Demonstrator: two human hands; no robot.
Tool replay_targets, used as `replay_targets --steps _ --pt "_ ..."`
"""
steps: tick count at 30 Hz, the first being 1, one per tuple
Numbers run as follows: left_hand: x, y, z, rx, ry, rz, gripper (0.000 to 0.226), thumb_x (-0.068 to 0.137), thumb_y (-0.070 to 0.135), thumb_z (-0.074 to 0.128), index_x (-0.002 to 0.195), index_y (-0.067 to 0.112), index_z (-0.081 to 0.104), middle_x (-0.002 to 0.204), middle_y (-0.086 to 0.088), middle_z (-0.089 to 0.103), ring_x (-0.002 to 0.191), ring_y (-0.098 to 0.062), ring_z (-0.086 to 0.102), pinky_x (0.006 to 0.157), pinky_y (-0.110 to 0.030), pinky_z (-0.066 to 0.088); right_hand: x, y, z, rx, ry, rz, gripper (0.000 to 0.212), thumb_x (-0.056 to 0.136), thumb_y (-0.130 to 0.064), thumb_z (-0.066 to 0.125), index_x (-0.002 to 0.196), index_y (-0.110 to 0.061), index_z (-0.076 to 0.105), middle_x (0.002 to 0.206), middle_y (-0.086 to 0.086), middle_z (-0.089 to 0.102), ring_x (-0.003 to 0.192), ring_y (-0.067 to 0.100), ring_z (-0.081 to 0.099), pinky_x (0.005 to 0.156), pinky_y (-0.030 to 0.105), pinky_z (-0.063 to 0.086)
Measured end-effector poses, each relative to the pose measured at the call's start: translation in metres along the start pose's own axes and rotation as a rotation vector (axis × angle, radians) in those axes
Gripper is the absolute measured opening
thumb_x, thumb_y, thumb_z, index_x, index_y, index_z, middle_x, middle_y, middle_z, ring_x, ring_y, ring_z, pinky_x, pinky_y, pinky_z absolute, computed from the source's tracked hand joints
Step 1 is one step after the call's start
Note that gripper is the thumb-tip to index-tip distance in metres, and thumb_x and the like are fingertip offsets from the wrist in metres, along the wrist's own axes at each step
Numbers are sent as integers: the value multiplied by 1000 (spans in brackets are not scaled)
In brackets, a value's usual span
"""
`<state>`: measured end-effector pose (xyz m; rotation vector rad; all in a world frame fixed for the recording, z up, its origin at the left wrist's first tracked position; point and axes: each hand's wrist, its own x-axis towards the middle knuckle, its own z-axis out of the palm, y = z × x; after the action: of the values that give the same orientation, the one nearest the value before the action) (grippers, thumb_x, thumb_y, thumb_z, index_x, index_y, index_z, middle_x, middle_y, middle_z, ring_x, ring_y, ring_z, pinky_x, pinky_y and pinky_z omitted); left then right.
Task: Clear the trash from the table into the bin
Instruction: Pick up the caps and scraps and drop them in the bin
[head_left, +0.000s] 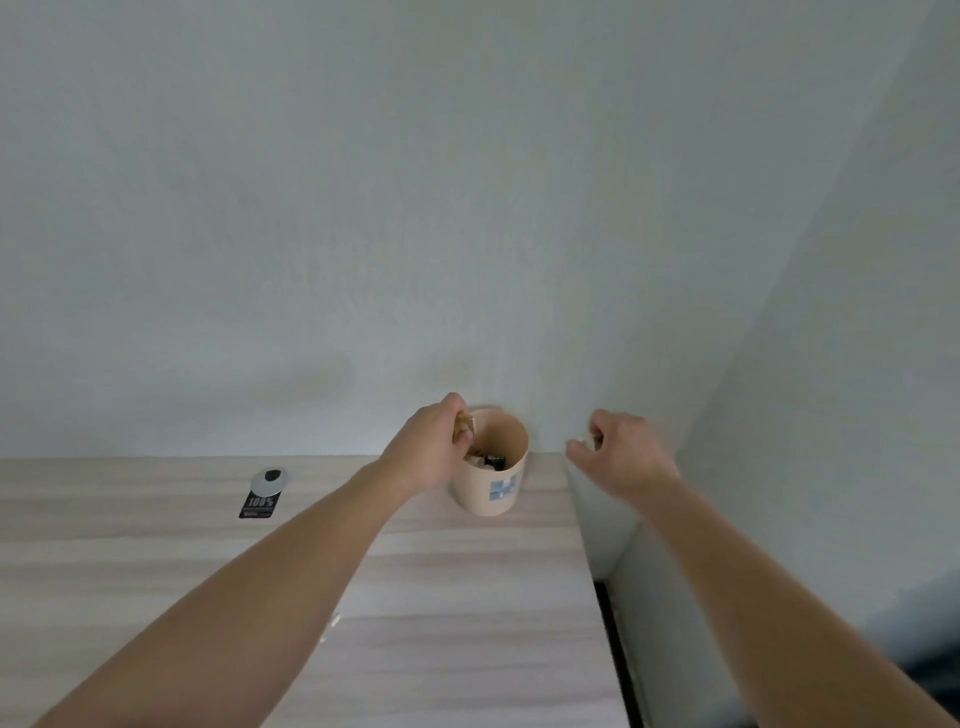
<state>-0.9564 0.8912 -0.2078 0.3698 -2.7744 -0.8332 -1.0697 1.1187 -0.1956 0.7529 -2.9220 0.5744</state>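
Beige bin (488, 496) stands at the table's (467, 597) far right corner; inside, a dark object and pale scraps. Left hand (426, 452) grips a brown scrap (464, 427) over the rim. Right hand (623, 457), beside the bin, pinches a small pale bit (589, 442). Black packet (258, 506) lies well left.

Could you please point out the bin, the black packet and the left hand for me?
bin (480, 496): head view, on its beige outer wall.
black packet (258, 507): head view, on its printed face.
left hand (428, 454): head view, on its back, fingers gripping a brown scrap (464, 425) at the bin's rim.
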Motion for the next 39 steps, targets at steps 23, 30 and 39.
replay_targets --steps 23,30,39 --pt "122 -1 47 141 -39 -98 12 90 21 51 102 25 51 86 3 63 75 -17 59 65 -31 50 111 53 24 17 -89 -13 33 82 -43 55 66 -17 41 65 1 50 56 17 42 55 32 36" --pt "131 -8 62 165 -87 -85 18 88 23 51 104 29 55 84 4 63 75 -18 58 63 -32 50 108 66 30 20 -99 22 34 82 -43 55 65 -18 41 65 0 49 58 18 44 55 33 35" --pt "137 -22 75 51 -188 -141 56 83 27 69 133 25 45 123 -3 55 108 -21 56 89 -32 49 106 74 38 40 -86 43 35 82 -45 57 67 -15 44 63 0 50 55 15 41 55 32 38"
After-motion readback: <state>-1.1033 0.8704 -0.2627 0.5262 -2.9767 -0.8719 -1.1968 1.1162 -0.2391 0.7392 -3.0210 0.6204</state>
